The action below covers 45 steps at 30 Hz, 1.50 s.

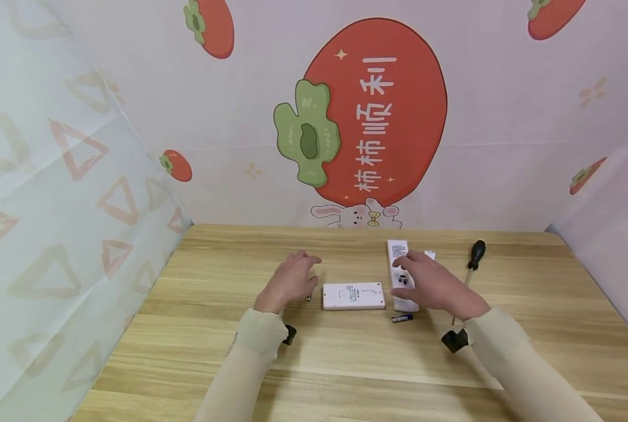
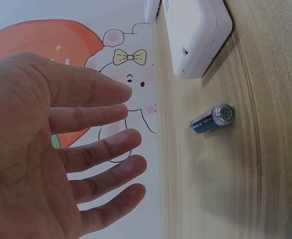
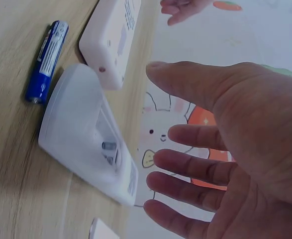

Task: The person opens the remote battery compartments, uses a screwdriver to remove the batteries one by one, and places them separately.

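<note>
My left hand (image 1: 289,280) hovers over the table with fingers spread and holds nothing. Just beyond it lies a small battery (image 2: 213,119), blue and silver, mostly hidden by that hand in the head view. Between the hands is a white rectangular device (image 1: 353,297) with printed text and small holes at its corners. My right hand (image 1: 436,285) is above a white remote control (image 3: 71,119), fingers apart, gripping nothing. The remote's back faces up, showing a label and an uncovered recess with dark metal contacts. A blue battery (image 1: 402,318) lies by the remote's near end.
A small white piece (image 1: 430,254), partly covered by the right hand, lies beside the remote. Farther right is a screwdriver (image 1: 477,255) with a black handle, its shaft towards me. The wooden table (image 1: 229,252) meets a printed backdrop (image 1: 229,176) behind.
</note>
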### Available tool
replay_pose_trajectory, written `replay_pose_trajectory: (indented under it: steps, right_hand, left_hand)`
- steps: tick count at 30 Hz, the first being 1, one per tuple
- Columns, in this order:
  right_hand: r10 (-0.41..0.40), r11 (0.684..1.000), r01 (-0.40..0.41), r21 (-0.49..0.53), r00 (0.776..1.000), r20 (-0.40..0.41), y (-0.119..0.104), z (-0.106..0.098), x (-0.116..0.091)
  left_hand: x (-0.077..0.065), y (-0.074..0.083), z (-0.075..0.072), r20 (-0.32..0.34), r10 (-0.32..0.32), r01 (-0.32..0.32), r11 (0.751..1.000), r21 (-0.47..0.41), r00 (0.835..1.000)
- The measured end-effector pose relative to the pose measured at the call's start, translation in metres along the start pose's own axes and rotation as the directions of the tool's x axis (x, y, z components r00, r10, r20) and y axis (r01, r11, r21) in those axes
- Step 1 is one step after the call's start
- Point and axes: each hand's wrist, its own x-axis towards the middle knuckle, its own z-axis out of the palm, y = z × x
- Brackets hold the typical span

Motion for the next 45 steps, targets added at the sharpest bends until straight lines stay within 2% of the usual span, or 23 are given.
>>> replay_pose_trajectory:
  steps: [6,14,18,23,27,31,39,45]
  right_hand:
    - [-0.001,1.0,0.001,-0.001,1.0,-0.022,0.004,-0.003,-0.004]
    - [-0.022,1.0,0.023,0.013,0.999,-0.039,0.004,-0.002,-0.006]
    - [-0.028,0.999,0.029,0.018,0.999,-0.042,0.004,-0.001,-0.006]
    - [-0.029,0.999,0.03,0.022,0.999,-0.032,0.003,-0.001,-0.006]
    - [-0.029,0.999,0.03,0.012,0.999,-0.034,0.003,-0.001,-0.006]
    - [-0.033,0.999,0.033,0.008,0.999,-0.035,0.002,-0.001,-0.005]
    - [-0.01,1.0,0.01,0.002,1.0,-0.012,-0.002,-0.002,-0.004]
    - [-0.009,1.0,0.009,0.001,1.0,-0.012,-0.003,-0.003,-0.004]
  left_hand:
    - [0.002,0.004,0.003,0.007,0.027,-0.027,1.0,0.005,1.0]
    - [0.006,0.029,0.017,0.135,0.102,-0.105,0.994,0.016,0.986]
    - [0.007,0.041,0.027,0.175,0.115,-0.122,0.992,0.031,0.978]
    - [0.009,0.049,0.036,0.195,0.119,-0.139,0.986,0.089,0.973]
    - [0.012,0.05,0.04,0.185,0.128,-0.154,0.979,0.134,0.974]
    - [0.013,0.051,0.041,0.175,0.114,-0.139,0.98,0.139,0.978]
    - [0.014,0.056,0.043,0.142,0.042,-0.062,0.988,0.143,0.989]
    - [0.014,0.059,0.046,0.102,-0.014,-0.004,0.984,0.18,0.995]
